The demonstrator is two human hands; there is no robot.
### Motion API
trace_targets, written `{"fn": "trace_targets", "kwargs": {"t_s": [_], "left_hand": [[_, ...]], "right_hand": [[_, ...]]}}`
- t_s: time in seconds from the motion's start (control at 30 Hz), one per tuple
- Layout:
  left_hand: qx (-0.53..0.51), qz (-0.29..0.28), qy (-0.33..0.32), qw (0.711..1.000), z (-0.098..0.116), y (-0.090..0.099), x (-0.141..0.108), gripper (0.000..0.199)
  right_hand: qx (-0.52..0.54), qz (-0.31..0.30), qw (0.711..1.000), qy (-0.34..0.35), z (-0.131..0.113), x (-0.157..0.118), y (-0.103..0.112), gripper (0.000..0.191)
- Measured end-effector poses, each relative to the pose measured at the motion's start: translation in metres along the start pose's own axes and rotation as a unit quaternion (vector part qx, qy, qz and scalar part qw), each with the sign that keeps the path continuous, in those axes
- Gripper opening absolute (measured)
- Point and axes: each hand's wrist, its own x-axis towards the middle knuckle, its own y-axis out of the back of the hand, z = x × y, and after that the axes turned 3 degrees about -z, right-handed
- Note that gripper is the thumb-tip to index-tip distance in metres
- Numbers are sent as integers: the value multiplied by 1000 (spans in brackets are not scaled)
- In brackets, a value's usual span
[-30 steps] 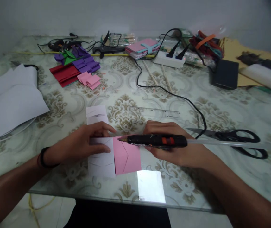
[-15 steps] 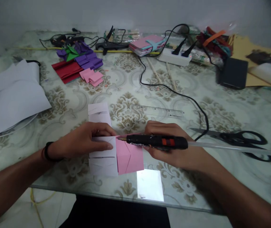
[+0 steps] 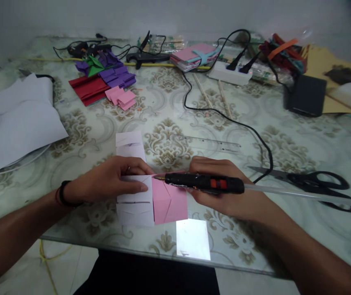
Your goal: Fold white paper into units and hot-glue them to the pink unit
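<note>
At the front of the table point(image 3: 80, 235), your left hand point(image 3: 104, 180) angles inward, thumb and fingers pinching the white paper point(image 3: 135, 215) beside the pink card point(image 3: 172, 209). Your right hand point(image 3: 224, 203) wraps its fingers around the glue gun point(image 3: 194, 182), nozzle point(image 3: 160, 178) pointing left. The ruler's point(image 3: 208, 143) print is illegible.

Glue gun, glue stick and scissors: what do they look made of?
Glue gun: probably plastic, black with slight gloss; brassy nozzle suggests metal. Glue stick: likely hot-melt plastic, being translucent. Scissors: black handles look like plastic; grey blades, likely steel.

Pink card point(image 3: 175, 209), black glue gun point(image 3: 190, 181)
</note>
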Motion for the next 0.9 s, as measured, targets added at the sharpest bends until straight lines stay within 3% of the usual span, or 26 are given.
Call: {"fn": "trace_targets", "kwargs": {"t_s": [0.9], "left_hand": [[-24, 8, 5, 1000, 2, 5, -1, 22]], "right_hand": [[-9, -4, 999, -31, 0, -3, 11, 28]]}}
